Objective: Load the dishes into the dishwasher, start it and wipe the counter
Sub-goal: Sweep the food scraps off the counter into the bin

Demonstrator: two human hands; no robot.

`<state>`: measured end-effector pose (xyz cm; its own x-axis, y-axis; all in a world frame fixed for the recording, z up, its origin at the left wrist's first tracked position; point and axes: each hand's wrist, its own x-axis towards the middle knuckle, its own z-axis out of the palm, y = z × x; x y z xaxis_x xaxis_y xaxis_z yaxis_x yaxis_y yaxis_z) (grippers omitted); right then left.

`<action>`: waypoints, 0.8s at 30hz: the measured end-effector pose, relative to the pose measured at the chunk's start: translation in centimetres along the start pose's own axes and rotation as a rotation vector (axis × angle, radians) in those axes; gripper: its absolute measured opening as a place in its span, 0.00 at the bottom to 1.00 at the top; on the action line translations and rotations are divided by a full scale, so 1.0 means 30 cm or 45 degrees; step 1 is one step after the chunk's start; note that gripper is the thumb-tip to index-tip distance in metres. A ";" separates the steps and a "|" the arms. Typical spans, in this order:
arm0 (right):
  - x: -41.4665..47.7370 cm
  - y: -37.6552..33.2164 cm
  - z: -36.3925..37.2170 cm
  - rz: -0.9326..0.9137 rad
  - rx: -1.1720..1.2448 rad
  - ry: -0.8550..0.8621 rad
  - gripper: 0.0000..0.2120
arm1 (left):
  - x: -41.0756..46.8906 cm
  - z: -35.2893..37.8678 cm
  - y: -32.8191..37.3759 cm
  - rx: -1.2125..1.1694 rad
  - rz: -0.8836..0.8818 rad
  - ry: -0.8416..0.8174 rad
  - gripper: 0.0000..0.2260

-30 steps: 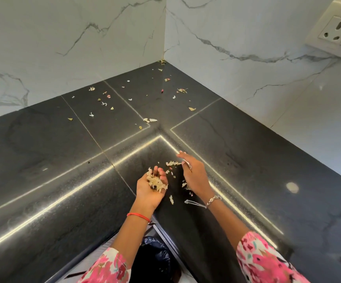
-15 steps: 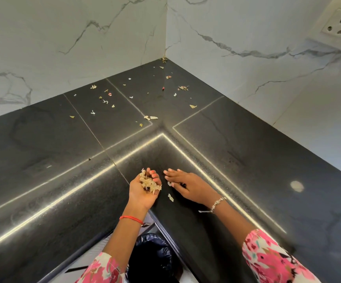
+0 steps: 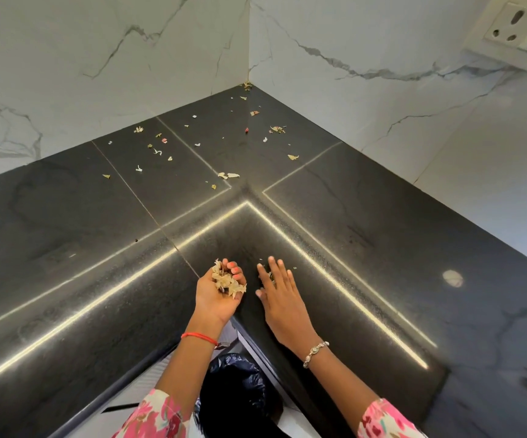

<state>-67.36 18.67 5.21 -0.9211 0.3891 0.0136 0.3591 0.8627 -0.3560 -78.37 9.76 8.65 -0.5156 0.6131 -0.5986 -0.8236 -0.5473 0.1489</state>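
Tabletop: I see a black stone tabletop point(image 3: 66, 232) that wraps round an inner corner, with white marbled walls point(image 3: 82, 42) behind it.
Loose scraps: small pale and greenish loose scraps point(image 3: 229, 176) lie scattered over the far corner of the tabletop, well apart from both hands.
Left hand: my view has the left hand point(image 3: 216, 300) palm up at the near inner edge. Its fingers are curled into a cup, and it wears a red thread point(image 3: 199, 336) at the wrist.
In the cup: a heap of dry, pale scraps point(image 3: 226, 281) fills the palm and is held by the curled fingers.
Bin bag: a black bin bag point(image 3: 233, 390) sits below the edge, between the two forearms. I cannot tell what is in it.
Right hand: the right hand point(image 3: 282, 298) lies palm down on the tabletop just beside the left, fingers straight and spread, gripping nothing. A few bits show by its fingertips, and there is a bracelet point(image 3: 315, 352) at the wrist.
Socket: a white socket point(image 3: 515, 33) is on the right wall, at the top right.
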 end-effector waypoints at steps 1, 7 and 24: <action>-0.007 0.004 0.004 -0.051 -0.052 0.037 0.23 | -0.001 -0.001 -0.001 0.001 -0.001 0.004 0.15; -0.086 0.058 -0.010 -0.250 -0.090 0.245 0.34 | -0.007 -0.008 -0.008 -0.011 -0.023 0.013 0.17; -0.006 -0.081 -0.227 0.758 2.027 0.324 0.07 | -0.036 0.004 -0.066 0.026 -0.093 0.002 0.15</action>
<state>-67.03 18.71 12.43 -0.6248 0.6857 -0.3735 -0.0197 -0.4921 -0.8703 -76.22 10.25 9.09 -0.4535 0.6501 -0.6097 -0.8637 -0.4895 0.1204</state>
